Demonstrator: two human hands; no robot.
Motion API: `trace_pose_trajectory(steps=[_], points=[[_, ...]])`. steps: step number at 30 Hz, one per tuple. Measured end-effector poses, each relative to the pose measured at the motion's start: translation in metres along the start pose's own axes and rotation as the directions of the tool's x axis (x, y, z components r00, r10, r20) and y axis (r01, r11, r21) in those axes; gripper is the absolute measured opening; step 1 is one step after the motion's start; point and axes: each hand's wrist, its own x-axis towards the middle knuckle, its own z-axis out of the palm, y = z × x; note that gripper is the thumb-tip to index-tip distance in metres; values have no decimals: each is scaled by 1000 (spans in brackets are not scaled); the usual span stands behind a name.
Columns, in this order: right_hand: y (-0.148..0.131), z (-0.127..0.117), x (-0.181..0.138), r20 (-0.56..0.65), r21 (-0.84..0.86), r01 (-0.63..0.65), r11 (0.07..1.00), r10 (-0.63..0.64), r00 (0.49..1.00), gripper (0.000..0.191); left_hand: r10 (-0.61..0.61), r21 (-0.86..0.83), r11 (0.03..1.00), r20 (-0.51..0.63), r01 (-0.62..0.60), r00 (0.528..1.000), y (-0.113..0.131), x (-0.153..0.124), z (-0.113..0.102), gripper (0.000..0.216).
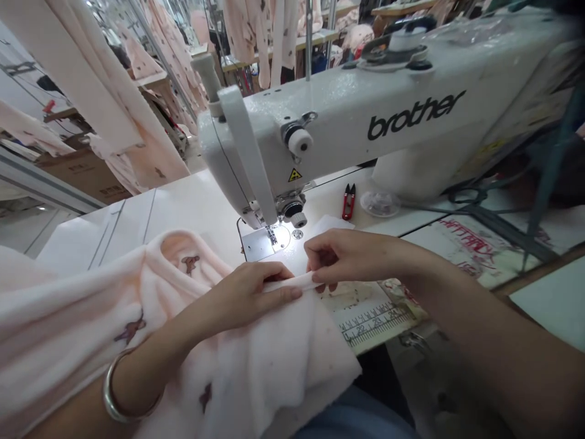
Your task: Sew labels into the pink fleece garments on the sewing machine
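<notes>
Pale pink plush fabric (292,360) with small brown bear prints drapes over the left and front of the sewing table. My left hand (256,292) pinches its folded edge between thumb and fingers. A short way to the right, my right hand (336,259) grips the end of the same edge, fingers curled. Between the hands the fold is stretched in a narrow band. Just beyond them is the lit needle plate (260,244) of a white sewing machine (329,122). The presser foot (273,235) stands over the plate, with no fabric under it.
Red thread snips (348,202) and a clear round dish (380,203) lie beside the machine's arm. A printed ruler strip (377,322) runs along the table's front edge. Large scissors (503,213) lie at the right. More pink fabric (105,79) hangs at the back left.
</notes>
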Motion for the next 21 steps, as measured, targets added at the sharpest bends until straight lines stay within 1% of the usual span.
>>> trace_pose_trajectory(steps=[4, 10, 13, 16, 17, 20, 21], points=[[-3, -3, -3, -1, -111, 25, 994, -25, 1000, 10, -20, -109, 994, 17, 21, 1000, 1, 2, 3, 32], [0, -3, -4, 40, -65, 42, 997, -39, 998, 16, -85, -179, 980, 12, 86, 996, 4, 4, 9, 34], [4, -4, -4, 36, -99, 78, 992, -75, 997, 15, -88, -221, 972, -30, 79, 996, 5, 4, 13, 30], [5, -4, -8, 0, -154, 68, 986, -69, 998, 6, -83, -270, 961, -83, 58, 993, 6, 3, 16, 21], [4, -4, -10, -17, -158, 58, 986, -61, 998, 9, -83, -288, 956, -97, 52, 992, 7, 2, 17, 19], [-1, 2, -16, -80, -198, 22, 980, -39, 996, 35, -68, -309, 951, -135, 23, 989, 11, -1, 19, 14], [-2, 5, -18, -96, -229, 4, 973, -27, 995, 38, -58, -306, 952, -149, 10, 987, 12, -1, 19, 13]])
